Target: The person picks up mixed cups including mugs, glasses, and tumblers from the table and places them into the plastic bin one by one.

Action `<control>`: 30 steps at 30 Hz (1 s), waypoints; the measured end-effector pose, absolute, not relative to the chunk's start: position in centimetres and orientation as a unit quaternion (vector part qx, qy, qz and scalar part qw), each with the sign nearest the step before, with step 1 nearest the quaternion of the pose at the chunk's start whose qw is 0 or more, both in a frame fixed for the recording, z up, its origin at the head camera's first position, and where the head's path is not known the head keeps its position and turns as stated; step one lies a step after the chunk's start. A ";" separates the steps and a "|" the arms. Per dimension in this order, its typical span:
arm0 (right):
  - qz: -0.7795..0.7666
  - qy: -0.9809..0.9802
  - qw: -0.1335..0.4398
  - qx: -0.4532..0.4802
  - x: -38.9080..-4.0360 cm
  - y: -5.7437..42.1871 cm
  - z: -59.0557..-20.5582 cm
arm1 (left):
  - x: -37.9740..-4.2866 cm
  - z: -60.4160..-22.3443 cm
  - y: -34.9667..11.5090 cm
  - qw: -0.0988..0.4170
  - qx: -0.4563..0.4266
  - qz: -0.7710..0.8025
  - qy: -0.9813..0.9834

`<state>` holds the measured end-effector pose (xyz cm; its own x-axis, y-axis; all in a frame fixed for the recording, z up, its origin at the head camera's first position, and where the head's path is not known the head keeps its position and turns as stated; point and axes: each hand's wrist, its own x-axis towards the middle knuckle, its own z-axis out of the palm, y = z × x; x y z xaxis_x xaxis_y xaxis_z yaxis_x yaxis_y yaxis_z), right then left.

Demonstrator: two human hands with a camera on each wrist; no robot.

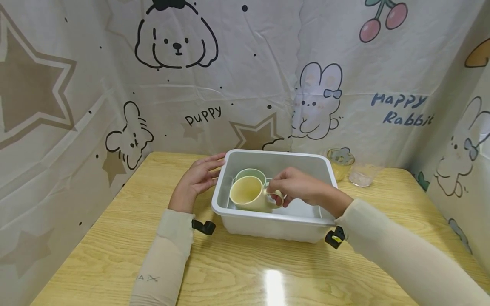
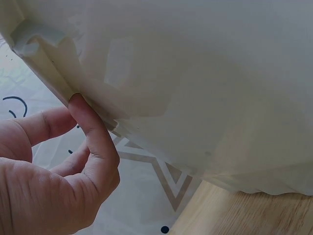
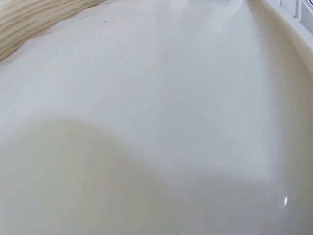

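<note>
A pale yellow mug [image 1: 249, 193] is inside a white plastic bin [image 1: 268, 225], its mouth facing up. My right hand [image 1: 296, 187] reaches over the bin and holds the mug by its handle [image 1: 276, 199]. Whether the mug touches the bin's floor is hidden. Just behind it stands a light green cup [image 1: 250, 173], partly covered by the mug. My left hand [image 1: 200, 176] touches the bin's left rim from outside with its fingertips, as the left wrist view also shows. Only the bin's outer wall [image 3: 161, 98] fills most of the right wrist view.
A yellowish glass [image 1: 340, 163] and a clear glass [image 1: 361, 176] stand behind the bin to the right. The wood-grain table [image 1: 214, 267] extends around the bin. A printed cloth [image 1: 245, 76] with cartoon animals hangs along the back and sides.
</note>
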<state>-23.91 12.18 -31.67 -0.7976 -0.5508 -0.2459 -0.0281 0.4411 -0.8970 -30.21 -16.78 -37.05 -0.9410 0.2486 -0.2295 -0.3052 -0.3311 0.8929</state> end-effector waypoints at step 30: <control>-0.477 0.787 0.329 -0.212 -24.5 11.8 -33.7 | -30.2 -37.0 -16.6 0.172 -0.032 0.814 0.553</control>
